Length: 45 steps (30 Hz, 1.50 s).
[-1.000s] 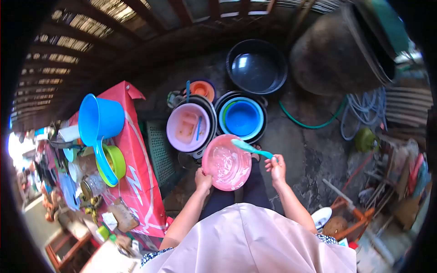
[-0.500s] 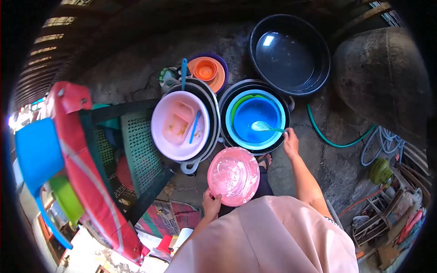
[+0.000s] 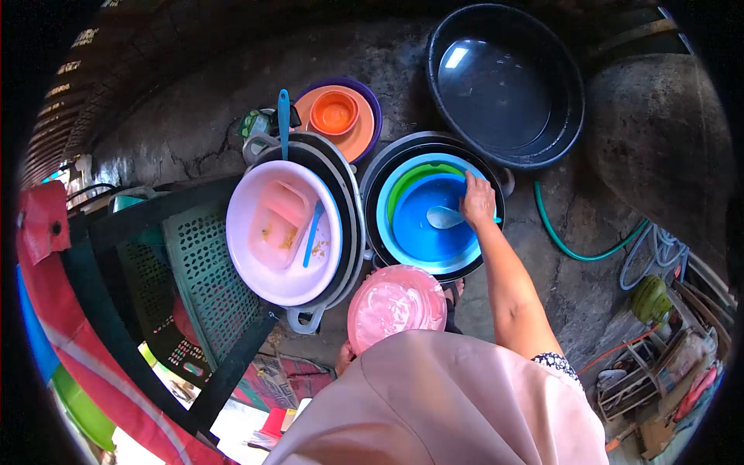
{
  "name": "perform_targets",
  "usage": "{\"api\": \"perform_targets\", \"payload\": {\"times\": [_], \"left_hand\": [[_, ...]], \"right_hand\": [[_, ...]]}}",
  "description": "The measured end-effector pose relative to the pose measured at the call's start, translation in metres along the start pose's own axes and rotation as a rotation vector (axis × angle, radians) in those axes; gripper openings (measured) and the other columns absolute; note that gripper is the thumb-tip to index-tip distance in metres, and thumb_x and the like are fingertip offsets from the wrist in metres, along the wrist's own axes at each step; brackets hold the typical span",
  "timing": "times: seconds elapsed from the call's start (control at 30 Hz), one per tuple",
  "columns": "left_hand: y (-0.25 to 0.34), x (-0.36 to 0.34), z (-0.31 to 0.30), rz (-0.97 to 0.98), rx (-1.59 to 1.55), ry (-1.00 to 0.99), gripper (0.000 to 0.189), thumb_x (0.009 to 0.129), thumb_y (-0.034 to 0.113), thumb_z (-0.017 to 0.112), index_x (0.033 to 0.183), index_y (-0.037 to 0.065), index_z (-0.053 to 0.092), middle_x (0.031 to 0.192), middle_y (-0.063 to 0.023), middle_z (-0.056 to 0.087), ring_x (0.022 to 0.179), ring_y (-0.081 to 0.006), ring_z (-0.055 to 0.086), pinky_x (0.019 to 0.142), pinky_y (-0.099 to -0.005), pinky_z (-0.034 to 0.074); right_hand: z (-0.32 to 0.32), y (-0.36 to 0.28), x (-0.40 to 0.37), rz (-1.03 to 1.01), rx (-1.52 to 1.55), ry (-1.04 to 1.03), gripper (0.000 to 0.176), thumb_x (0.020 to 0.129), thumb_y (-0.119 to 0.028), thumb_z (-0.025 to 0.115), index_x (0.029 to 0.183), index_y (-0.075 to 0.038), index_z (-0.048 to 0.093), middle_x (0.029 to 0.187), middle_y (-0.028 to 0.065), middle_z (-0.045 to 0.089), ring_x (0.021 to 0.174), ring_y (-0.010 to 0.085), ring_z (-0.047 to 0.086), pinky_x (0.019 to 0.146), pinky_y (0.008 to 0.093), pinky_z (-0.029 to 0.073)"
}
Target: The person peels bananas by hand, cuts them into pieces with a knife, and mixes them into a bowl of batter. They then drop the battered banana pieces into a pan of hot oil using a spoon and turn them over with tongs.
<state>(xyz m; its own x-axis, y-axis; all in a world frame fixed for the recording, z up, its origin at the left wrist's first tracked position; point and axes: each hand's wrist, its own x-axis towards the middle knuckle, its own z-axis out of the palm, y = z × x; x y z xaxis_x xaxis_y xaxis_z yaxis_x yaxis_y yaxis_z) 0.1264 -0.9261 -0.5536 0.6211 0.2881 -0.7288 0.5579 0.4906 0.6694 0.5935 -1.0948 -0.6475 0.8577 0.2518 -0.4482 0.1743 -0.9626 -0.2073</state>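
Observation:
My left hand [image 3: 344, 359], partly covered by pink cloth, holds the lower left edge of a pink bowl [image 3: 397, 306] streaked with white, close to my body. My right hand [image 3: 478, 199] is closed at the right rim of a blue basin [image 3: 430, 225]; its fingertips are partly hidden. A pale spoon [image 3: 444, 218] lies over that basin, its handle running under my right hand. The blue basin sits with a green bowl [image 3: 406, 183] inside a light blue basin [image 3: 385, 205], within a large dark pot [image 3: 373, 178].
On the left, a lilac basin [image 3: 246, 232] holds a pink container [image 3: 273, 232] and a blue-handled utensil [image 3: 313, 234]. Behind are orange bowls [image 3: 335, 112] and a wide black tub [image 3: 504, 93]. A green hose [image 3: 570, 249] lies right; a green crate [image 3: 209, 263] stands left.
My right hand has moved up and left from the spoon's handle end to the basin's rim. The pink bowl sits slightly lower, more covered by the cloth. The view has shifted.

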Motion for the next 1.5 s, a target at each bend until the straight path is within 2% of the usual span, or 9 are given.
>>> {"api": "perform_targets", "payload": {"times": [0.1,0.43,0.8,1.07,1.17,1.2,1.37,1.43,1.5], "left_hand": [[0.04,-0.009,0.029,-0.057,0.148,0.244,0.047,0.067,0.003,0.069,0.109,0.001,0.046,0.099,-0.0085,0.058,0.09,-0.015,0.055,0.078,-0.0276,0.043],[0.106,-0.001,0.068,-0.252,0.217,0.381,0.035,0.07,-0.007,0.059,0.103,0.0,0.049,0.095,-0.0084,0.058,0.088,-0.0126,0.054,0.078,-0.024,0.042],[0.139,0.075,0.113,-0.25,0.315,0.309,0.038,0.071,-0.001,0.058,0.107,-0.001,0.047,0.106,-0.0102,0.055,0.096,-0.0183,0.053,0.084,-0.0294,0.04],[0.116,0.176,0.167,-0.046,0.162,0.148,0.032,0.079,0.005,0.057,0.107,0.002,0.043,0.103,-0.0109,0.053,0.097,-0.0171,0.05,0.085,-0.029,0.038],[0.149,0.159,0.184,-0.178,0.652,0.267,0.05,0.079,0.017,0.06,0.122,0.005,0.038,0.106,-0.0148,0.051,0.096,-0.022,0.049,0.088,-0.0342,0.035],[0.136,0.151,0.176,-0.16,0.566,0.185,0.053,0.08,0.022,0.058,0.123,0.003,0.035,0.126,-0.0185,0.038,0.119,-0.0273,0.035,0.099,-0.0362,0.026],[0.175,0.067,0.174,-0.12,0.029,0.332,0.02,0.081,0.008,0.054,0.099,0.0,0.055,0.098,-0.0141,0.057,0.087,-0.0214,0.058,0.074,-0.0293,0.046],[0.164,0.05,0.136,0.467,0.345,0.339,0.014,0.08,0.007,0.054,0.093,0.0,0.056,0.091,-0.0132,0.057,0.083,-0.0214,0.056,0.074,-0.0312,0.044],[0.203,0.046,0.115,0.629,0.605,0.555,0.02,0.079,0.008,0.055,0.096,-0.001,0.053,0.094,-0.0144,0.054,0.086,-0.0239,0.053,0.077,-0.0347,0.041]], "right_hand": [[0.009,0.023,0.009,0.073,0.082,-0.087,0.027,0.07,-0.008,0.059,0.096,-0.01,0.055,0.093,0.0162,0.053,0.09,0.0344,0.053,0.076,0.0438,0.045],[-0.023,0.048,0.014,-0.013,0.224,-0.375,0.023,0.074,-0.016,0.06,0.096,-0.009,0.056,0.091,0.0186,0.059,0.09,0.0358,0.055,0.076,0.0439,0.043],[-0.174,0.081,-0.04,0.158,0.36,-0.098,0.03,0.075,-0.008,0.057,0.105,-0.003,0.056,0.091,0.0172,0.062,0.084,0.0264,0.061,0.074,0.035,0.045],[-0.133,0.062,-0.056,0.177,0.507,-0.161,0.026,0.076,-0.006,0.059,0.102,-0.002,0.056,0.089,0.0162,0.063,0.082,0.0233,0.061,0.073,0.0336,0.045],[-0.105,0.046,-0.052,0.174,0.531,-0.222,0.026,0.075,-0.007,0.06,0.101,-0.002,0.056,0.089,0.0169,0.062,0.084,0.0249,0.061,0.073,0.0352,0.045],[-0.086,0.052,-0.049,0.158,0.514,-0.24,0.028,0.075,-0.007,0.06,0.102,-0.003,0.056,0.089,0.0173,0.062,0.084,0.0264,0.061,0.073,0.0361,0.045],[-0.043,0.047,-0.045,0.131,0.411,-0.182,0.036,0.073,-0.011,0.064,0.107,-0.007,0.053,0.087,0.0197,0.06,0.082,0.0337,0.059,0.071,0.0402,0.045],[-0.035,0.044,-0.042,0.196,0.309,-0.282,0.043,0.071,-0.016,0.067,0.11,-0.007,0.05,0.096,0.0191,0.056,0.088,0.0342,0.055,0.077,0.0405,0.043],[-0.033,0.034,-0.05,0.062,0.13,0.068,0.051,0.069,-0.02,0.069,0.114,-0.005,0.047,0.109,0.0179,0.048,0.099,0.0339,0.048,0.084,0.04,0.04]]}}
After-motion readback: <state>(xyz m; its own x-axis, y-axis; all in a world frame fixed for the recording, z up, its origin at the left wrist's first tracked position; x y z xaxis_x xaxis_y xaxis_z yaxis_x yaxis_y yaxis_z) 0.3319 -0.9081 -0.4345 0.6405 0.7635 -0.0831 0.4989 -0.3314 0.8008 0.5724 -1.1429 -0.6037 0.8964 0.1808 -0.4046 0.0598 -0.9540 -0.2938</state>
